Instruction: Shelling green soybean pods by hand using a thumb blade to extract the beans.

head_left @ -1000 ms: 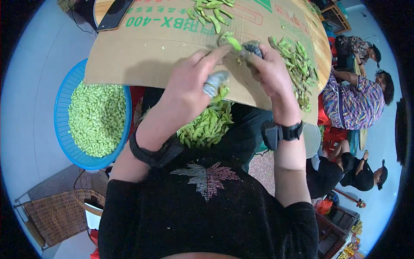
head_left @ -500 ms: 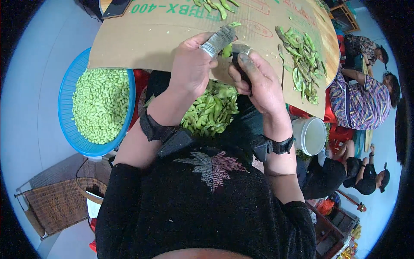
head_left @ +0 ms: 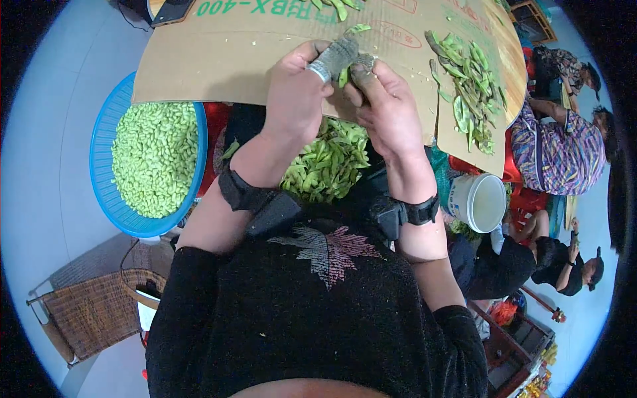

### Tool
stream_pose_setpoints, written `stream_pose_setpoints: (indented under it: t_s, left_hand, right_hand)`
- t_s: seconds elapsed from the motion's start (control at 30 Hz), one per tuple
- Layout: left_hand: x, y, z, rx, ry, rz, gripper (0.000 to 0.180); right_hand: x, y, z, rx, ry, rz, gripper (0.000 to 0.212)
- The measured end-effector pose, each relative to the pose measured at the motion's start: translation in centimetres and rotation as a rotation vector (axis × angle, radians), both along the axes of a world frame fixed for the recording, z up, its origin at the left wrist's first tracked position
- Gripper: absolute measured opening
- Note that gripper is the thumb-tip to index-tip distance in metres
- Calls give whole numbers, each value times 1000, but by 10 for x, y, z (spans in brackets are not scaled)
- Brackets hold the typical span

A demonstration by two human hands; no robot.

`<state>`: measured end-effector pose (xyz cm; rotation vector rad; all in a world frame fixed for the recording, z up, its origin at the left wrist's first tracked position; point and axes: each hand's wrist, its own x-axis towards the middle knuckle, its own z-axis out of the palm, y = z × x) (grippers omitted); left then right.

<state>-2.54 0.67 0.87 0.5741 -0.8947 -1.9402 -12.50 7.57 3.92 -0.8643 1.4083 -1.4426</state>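
My left hand (head_left: pixel 295 89) is closed, with a grey knitted cover (head_left: pixel 335 58) over a finger. Facing it, my right hand (head_left: pixel 393 109) is closed too, its thumb stained dark and a similar grey cover behind the thumb. Between the fingertips of both hands shows a green bean pod (head_left: pixel 344 77), partly hidden by the fingers. Both hands are just above the near edge of a cardboard sheet (head_left: pixel 219 60). Under my wrists lies a heap of green pods (head_left: pixel 326 166) in my lap.
A blue basket (head_left: pixel 101 156) of shelled green beans (head_left: pixel 156 159) stands at left. Flat pods (head_left: pixel 468 83) lie on the cardboard at right, more pods (head_left: pixel 335 8) farther off. A white bucket (head_left: pixel 483 202) and seated people are on the right; a wicker chair (head_left: pixel 93 312) is lower left.
My right hand has moved left and up, closer to my left hand, its fingertips now at the pod. A dark shape by its fingers no longer shows. The left hand has barely shifted.
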Motion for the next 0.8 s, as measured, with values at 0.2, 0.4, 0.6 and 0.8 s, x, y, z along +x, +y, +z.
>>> stream_pose_setpoints:
  t_s: [0.2, 0.4, 0.6, 0.8]
  left_hand:
    - [14, -16, -6, 242, 357, -406, 18]
    - [10, -14, -6, -276, -141, -177, 33]
    - [30, -27, 3, -169, -13, -275, 35]
    - [48, -18, 16, -307, -310, -377, 36]
  right_hand:
    - [-13, 4, 3, 75, -594, 173, 15]
    - [-11, -2, -22, -34, 433, -49, 19]
    - [-35, -17, -4, 153, -13, 324, 25]
    - [-71, -72, 3, 180, 1440, 32, 33]
